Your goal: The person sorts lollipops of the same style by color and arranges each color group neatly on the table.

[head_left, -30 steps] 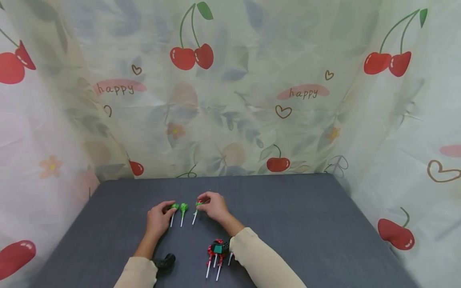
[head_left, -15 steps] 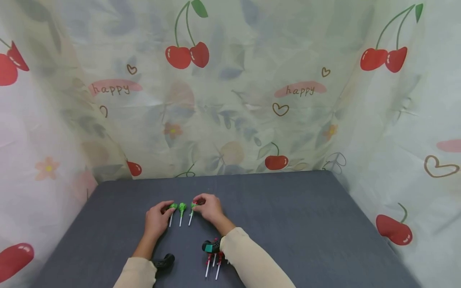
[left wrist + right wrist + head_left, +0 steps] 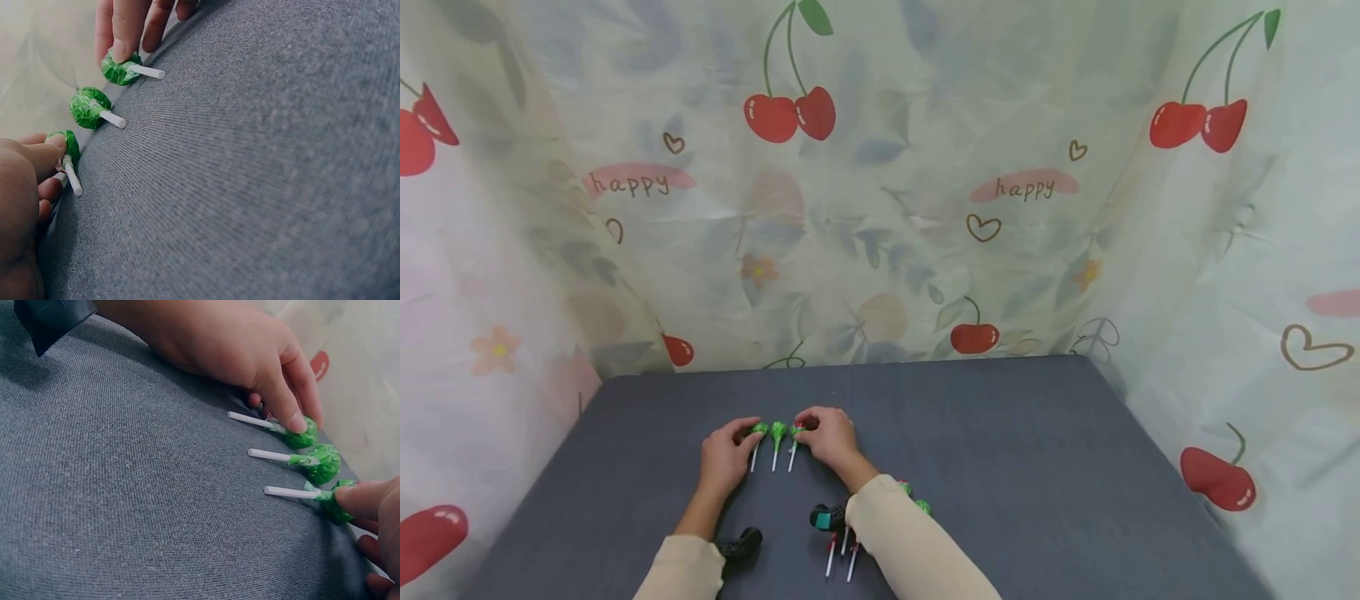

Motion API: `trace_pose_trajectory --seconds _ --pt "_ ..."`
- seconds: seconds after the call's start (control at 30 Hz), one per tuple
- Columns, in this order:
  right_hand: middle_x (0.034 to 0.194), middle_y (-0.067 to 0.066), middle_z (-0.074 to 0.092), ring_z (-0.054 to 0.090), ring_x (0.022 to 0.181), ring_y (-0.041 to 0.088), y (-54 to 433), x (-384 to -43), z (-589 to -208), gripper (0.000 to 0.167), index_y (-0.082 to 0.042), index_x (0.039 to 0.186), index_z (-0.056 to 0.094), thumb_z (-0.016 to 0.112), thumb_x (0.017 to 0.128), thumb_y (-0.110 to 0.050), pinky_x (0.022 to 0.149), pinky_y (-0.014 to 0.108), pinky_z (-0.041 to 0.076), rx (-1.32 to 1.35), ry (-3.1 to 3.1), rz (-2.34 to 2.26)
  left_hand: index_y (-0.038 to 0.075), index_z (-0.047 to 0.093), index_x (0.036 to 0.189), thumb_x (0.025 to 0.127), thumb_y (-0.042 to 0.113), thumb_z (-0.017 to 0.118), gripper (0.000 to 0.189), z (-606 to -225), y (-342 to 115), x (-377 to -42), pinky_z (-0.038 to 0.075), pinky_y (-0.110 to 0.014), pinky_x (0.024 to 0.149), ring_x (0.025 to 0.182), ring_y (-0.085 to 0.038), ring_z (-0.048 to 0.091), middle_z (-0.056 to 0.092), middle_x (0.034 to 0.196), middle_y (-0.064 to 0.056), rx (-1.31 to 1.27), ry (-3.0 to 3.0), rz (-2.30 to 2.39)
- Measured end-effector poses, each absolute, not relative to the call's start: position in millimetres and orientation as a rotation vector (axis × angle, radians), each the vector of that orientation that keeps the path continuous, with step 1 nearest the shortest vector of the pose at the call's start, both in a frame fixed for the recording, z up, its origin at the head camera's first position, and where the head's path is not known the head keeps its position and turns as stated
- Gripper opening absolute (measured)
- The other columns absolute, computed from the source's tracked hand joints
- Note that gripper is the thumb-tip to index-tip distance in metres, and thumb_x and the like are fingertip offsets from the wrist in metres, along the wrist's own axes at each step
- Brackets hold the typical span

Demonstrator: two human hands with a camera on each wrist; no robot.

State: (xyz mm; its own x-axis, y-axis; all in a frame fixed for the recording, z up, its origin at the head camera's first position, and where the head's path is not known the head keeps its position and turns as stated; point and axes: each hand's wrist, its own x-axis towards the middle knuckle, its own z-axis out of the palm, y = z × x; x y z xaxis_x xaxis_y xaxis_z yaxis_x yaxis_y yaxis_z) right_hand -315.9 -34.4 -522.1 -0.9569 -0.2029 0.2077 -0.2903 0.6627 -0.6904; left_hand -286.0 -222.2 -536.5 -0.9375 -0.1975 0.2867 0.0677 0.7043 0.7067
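Three green-wrapped lollipops lie in a row on the dark table, their white sticks toward me. My left hand pinches the leftmost lollipop by its head between thumb and fingers. Untouched between the hands is the middle lollipop, with small gaps on both sides. On the right, my right hand pinches the head of the third lollipop, which shows some red at its top in the head view. The right wrist view shows the three sticks pointing much the same way.
Several red lollipops, their sticks showing, lie partly hidden under the right sleeve. Green lollipop heads peek out on its far side. Black wrist devices sit on both wrists. A cherry-print curtain hangs behind the table.
My right hand has moved left with its lollipop, bringing it closer to the middle one. Green heads have come into view beside the right sleeve. My left hand stays on its lollipop.
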Motion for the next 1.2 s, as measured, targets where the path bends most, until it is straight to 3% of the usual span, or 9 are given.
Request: trace_pose_trajectory --seconds 1.2 --pt "0.096 -0.009 0.07 0.062 0.096 0.014 -33.1 -312.6 -518.6 0.019 -0.019 0.103 0.075 0.077 0.085 -0.021 0.097 0.045 0.036 0.409 -2.764 1.227 0.007 0.072 0.114 0.09 0.014 0.072 0.025 -536.6 -221.8 -285.5 0.04 -0.038 0.067 0.072 -0.021 0.055 0.066 0.083 -0.007 0.1 -2.566 -1.076"
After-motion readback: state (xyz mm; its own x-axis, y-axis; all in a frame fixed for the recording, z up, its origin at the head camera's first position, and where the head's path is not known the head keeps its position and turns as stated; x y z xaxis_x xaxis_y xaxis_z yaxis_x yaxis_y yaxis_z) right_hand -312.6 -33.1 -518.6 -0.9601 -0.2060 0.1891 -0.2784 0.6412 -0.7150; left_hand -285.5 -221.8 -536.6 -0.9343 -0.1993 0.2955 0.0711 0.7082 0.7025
